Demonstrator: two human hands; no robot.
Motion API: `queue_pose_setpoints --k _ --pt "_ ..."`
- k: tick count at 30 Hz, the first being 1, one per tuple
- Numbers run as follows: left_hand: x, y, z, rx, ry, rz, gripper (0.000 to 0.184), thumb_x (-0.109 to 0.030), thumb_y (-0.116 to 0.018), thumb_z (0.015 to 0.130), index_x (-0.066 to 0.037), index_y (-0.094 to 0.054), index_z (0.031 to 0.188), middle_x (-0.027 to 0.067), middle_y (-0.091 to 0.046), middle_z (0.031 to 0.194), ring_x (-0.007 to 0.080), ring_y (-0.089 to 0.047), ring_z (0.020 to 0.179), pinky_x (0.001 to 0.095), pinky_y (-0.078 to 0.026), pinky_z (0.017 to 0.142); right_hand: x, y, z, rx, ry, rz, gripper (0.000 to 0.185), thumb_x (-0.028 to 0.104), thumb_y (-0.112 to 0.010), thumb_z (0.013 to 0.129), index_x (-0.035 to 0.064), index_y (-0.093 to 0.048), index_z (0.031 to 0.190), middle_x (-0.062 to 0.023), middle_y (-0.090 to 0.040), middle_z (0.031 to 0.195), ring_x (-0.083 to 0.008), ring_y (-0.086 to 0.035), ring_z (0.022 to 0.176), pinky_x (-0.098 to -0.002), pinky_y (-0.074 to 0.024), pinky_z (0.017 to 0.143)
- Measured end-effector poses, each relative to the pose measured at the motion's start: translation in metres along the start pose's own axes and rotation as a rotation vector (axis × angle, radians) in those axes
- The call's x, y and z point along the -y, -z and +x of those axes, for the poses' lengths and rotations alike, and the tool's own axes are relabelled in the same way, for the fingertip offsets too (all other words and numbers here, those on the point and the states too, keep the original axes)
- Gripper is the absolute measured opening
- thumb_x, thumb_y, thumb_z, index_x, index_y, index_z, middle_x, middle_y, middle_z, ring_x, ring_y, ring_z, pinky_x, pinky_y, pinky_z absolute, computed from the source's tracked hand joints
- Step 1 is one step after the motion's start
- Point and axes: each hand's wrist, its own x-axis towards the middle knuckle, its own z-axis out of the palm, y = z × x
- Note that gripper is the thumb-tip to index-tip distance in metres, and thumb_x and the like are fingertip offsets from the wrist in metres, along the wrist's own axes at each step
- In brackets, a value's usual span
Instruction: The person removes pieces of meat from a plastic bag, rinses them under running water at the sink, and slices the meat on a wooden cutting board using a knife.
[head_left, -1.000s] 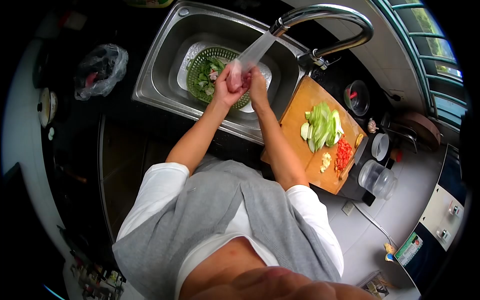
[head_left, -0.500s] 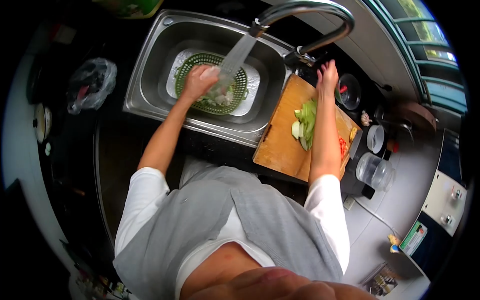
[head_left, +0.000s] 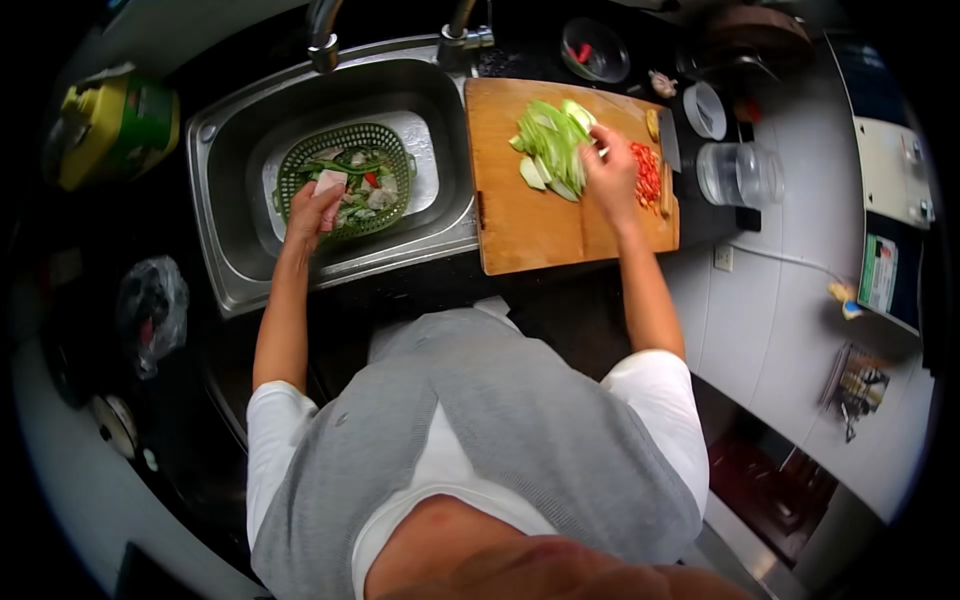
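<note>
- left hand [head_left: 308,210] has its fingers pinched around a pink meat piece [head_left: 330,184], right over the green colander [head_left: 403,172] in the sink [head_left: 430,92]
- right hand [head_left: 612,180] is over the cutting board [head_left: 535,230] by the sliced greens [head_left: 552,148], fingers kinda curled, can't tell if they've got anything

From your right hand [head_left: 611,176], you have bare cutting board [head_left: 535,228] toward eight o'clock; sliced greens [head_left: 550,145] obstruct ten, chopped red pieces [head_left: 649,180] three. The faucet [head_left: 323,50] stands at your left hand's [head_left: 308,212] twelve.
</note>
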Motion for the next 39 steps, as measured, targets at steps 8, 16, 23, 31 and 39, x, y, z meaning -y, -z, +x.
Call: queue_pose_setpoints --k 8,16,23,31,39 --pt "-0.022 -0.123 -0.047 0.475 0.072 -0.469 0.037 -0.011 -0.053 0.081 -0.002 -0.046 0.116 0.0043 -0.056 0.092 0.0089 -0.054 0.068 0.0199 -0.045 0.054 -0.02 -0.056 -0.054 0.127 0.565 -0.408 0.029 0.011 -0.065 0.069 0.0109 -0.059 0.097 -0.0043 -0.052 0.107 -0.0233 -0.044 0.107 -0.0422 -0.0319 0.087" --pt "0.014 -0.254 -0.059 0.084 -0.73 0.755 0.033 -0.021 -0.066 0.077 0.001 -0.058 0.101 0.0089 -0.054 0.093 0.0153 -0.054 0.081 0.0268 -0.047 0.069 -0.078 0.053 -0.059 -0.058 0.252 -0.172 0.019 0.007 -0.061 0.075 0.0064 -0.06 0.094 -0.0092 -0.056 0.101 -0.0267 -0.048 0.101 -0.039 -0.0359 0.089" --pt "0.028 -0.247 -0.049 -0.019 -0.303 -0.06 0.016 -0.004 -0.057 0.082 -0.001 -0.06 0.098 0.0001 -0.049 0.087 0.006 -0.048 0.075 0.0184 -0.043 0.062 -0.173 0.126 -0.07 -0.166 0.018 -0.186 0.019 0.003 -0.061 0.076 0.0034 -0.061 0.094 -0.0091 -0.059 0.097 -0.0255 -0.052 0.097 -0.0357 -0.0416 0.086" --pt "0.007 -0.278 -0.018 -0.171 -0.905 0.782 0.032 -0.002 -0.054 0.08 -0.007 -0.054 0.112 0.0076 -0.056 0.096 0.02 -0.055 0.084 0.0314 -0.042 0.077 -0.203 0.131 -0.072 0.101 -0.418 -0.043 0.035 0.015 -0.065 0.077 0.0024 -0.056 0.108 -0.0114 -0.059 0.096 -0.0209 -0.058 0.087 -0.0325 -0.0461 0.077" --pt "0.022 -0.268 -0.081 -0.121 -0.907 0.738 0.051 -0.021 -0.071 0.07 -0.006 -0.051 0.114 0.0183 -0.044 0.121 0.0336 -0.044 0.112 0.0392 -0.034 0.095 -0.183 0.132 -0.05 0.234 -0.522 -0.2 0.048 0.017 -0.057 0.073 0.0039 -0.049 0.118 -0.0141 -0.062 0.094 -0.0274 -0.061 0.086 -0.0347 -0.0454 0.078"
